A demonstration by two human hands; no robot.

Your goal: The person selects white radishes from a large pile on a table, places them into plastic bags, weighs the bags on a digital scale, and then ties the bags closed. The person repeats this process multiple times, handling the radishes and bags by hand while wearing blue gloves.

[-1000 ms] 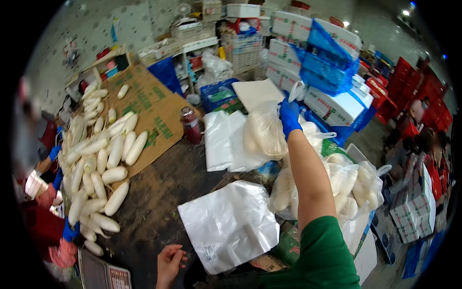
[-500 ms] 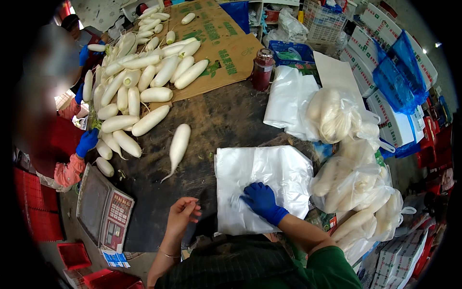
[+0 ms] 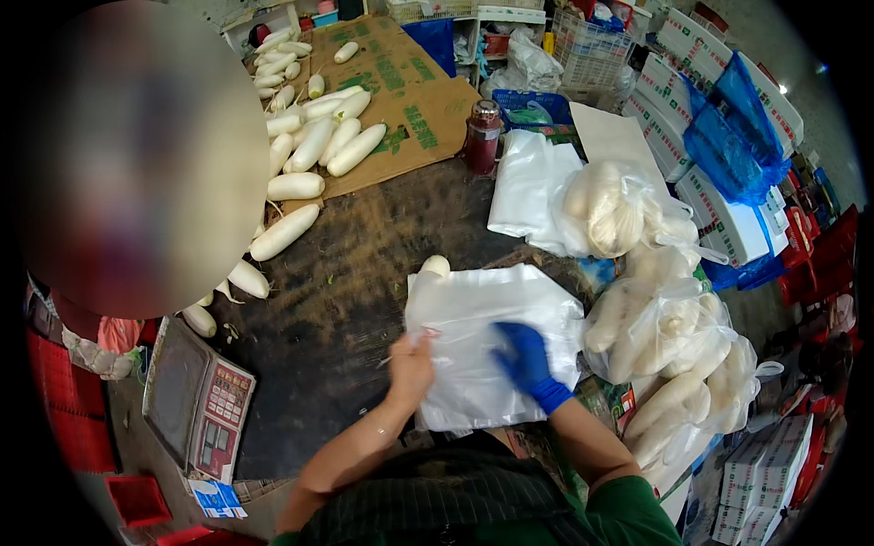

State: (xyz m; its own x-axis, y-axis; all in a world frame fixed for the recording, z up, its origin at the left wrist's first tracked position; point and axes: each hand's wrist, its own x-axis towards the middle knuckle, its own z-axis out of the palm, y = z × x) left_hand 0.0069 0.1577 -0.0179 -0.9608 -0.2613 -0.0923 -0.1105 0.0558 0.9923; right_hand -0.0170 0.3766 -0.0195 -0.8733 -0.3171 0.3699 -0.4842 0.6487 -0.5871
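Note:
A white radish (image 3: pixel 436 266) lies along the left edge of a stack of clear plastic bags (image 3: pixel 492 400); its white body is hard to tell from the plastic. My bare left hand (image 3: pixel 412 369) is closed around its lower end, the thin root poking out left of the fingers. My right hand (image 3: pixel 523 359), in a blue glove, is over the right half of the bags, fingers stretched out and smeared by motion. Many more radishes (image 3: pixel 296 187) are heaped at the far left, partly behind a blurred area.
A scale (image 3: pixel 196 396) stands at the table's left edge. Bagged radishes (image 3: pixel 660 318) line the right side. A red flask (image 3: pixel 482 136), folded plastic bags (image 3: pixel 533 191) and a blue basket (image 3: pixel 537 105) are farther back. White boxes (image 3: pixel 728 214) are stacked beyond.
My left hand has moved right and forward to the bags. The lone radish from mid-table is now at their left edge. My gloved hand has slid right; a blurred shape covers the far left.

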